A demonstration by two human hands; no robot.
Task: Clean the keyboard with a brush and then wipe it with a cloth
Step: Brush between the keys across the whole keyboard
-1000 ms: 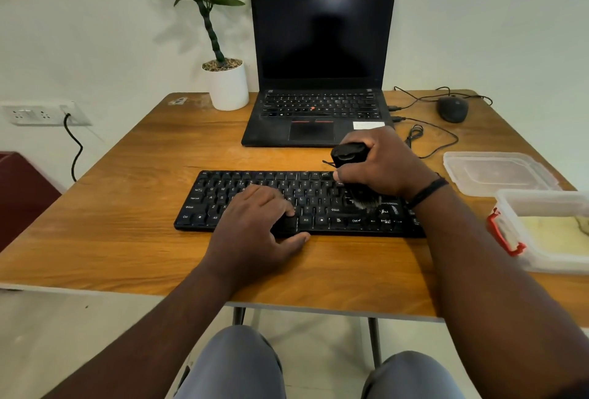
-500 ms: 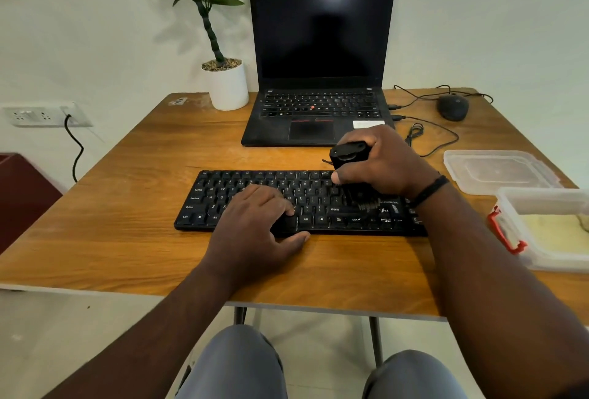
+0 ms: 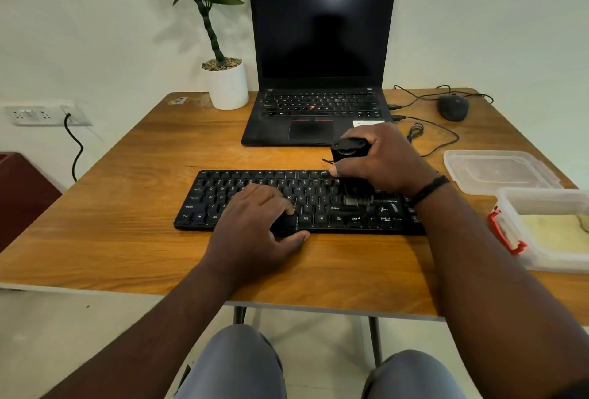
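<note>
A black keyboard point(image 3: 322, 204) lies across the middle of the wooden table point(image 3: 127, 207). My right hand point(image 3: 385, 159) grips a black brush point(image 3: 349, 156) upright, its bristles down on the keys at the keyboard's right part. My left hand point(image 3: 255, 223) lies flat on the keyboard's front middle, fingers over the keys and thumb along the front edge. A yellowish cloth point(image 3: 554, 229) sits in an open clear box point(image 3: 541, 255) with red clips at the right edge of the table.
A black laptop point(image 3: 318, 80) stands open behind the keyboard, with a potted plant point(image 3: 223, 80) to its left. At the back right are a mouse point(image 3: 453, 107) and cables. A clear lid point(image 3: 497, 170) lies beside the box. A wall socket point(image 3: 38, 113) is at the left.
My right hand has shifted the brush slightly over the right keys. The left hand has stayed where it was on the keyboard.
</note>
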